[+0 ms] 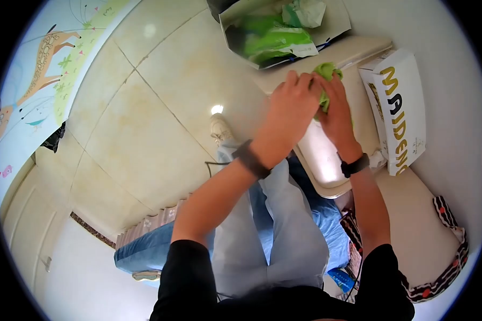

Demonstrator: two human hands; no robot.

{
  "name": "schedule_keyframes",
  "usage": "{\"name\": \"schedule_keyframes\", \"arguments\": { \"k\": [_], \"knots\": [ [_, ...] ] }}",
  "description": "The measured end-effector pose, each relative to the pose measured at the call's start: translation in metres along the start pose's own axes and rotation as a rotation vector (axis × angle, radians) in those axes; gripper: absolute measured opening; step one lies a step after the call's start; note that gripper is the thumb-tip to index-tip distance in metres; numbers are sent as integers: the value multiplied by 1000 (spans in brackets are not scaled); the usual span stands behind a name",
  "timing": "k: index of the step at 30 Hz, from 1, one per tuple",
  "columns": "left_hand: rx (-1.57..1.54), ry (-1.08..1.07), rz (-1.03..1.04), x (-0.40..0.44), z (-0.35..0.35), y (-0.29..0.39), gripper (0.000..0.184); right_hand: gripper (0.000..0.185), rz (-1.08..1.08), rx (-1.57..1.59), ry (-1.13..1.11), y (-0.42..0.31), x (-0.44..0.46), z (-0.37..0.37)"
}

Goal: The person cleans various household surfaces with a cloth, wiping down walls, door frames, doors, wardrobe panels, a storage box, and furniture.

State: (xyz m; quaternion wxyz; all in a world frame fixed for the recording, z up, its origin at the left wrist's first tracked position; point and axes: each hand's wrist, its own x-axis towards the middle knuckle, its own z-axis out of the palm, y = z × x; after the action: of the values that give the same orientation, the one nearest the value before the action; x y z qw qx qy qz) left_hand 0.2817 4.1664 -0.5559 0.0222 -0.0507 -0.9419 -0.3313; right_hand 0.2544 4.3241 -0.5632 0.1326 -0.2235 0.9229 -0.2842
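A crumpled green cloth (326, 72) is between my two hands above a pale tabletop (324, 160). My left hand (293, 104) has its fingers bent over the left side of the cloth, close against the other hand. Gripping the cloth from the right, my right hand (334, 112) has its fingers curled around it. Part of the cloth is hidden behind the fingers. Both wrists wear dark bands.
A white paper bag (396, 112) with large letters stands along the right side of the tabletop. At its far end, an open bag (235, 37) holds green and white packages. I sit on a blue-covered bed (144, 251); tiled floor (134, 117) lies to the left.
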Motion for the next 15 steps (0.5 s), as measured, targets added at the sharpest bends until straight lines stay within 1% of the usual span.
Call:
{"name": "schedule_keyframes", "arguments": {
  "k": [1,4,5,7,10,13,15],
  "knots": [
    [-15,-38,-17,10,1,4,37,70,36,-29,-1,5,3,-5],
    [-35,3,-17,21,16,9,37,70,101,-41,-27,10,4,-14],
    [-44,-24,-32,17,15,7,36,70,114,-32,-37,8,4,-13],
    [-57,-76,-57,13,4,4,35,71,165,-38,0,-6,0,-3],
    [-39,-235,-109,8,-18,1,35,72,228,-47,18,-32,-8,6],
    [-76,-152,-117,-3,-22,-10,29,73,263,-41,-9,-55,-6,8],
    [-129,-237,-184,-12,-26,-16,31,73,285,-23,-33,-64,-7,12]
  ]
}}
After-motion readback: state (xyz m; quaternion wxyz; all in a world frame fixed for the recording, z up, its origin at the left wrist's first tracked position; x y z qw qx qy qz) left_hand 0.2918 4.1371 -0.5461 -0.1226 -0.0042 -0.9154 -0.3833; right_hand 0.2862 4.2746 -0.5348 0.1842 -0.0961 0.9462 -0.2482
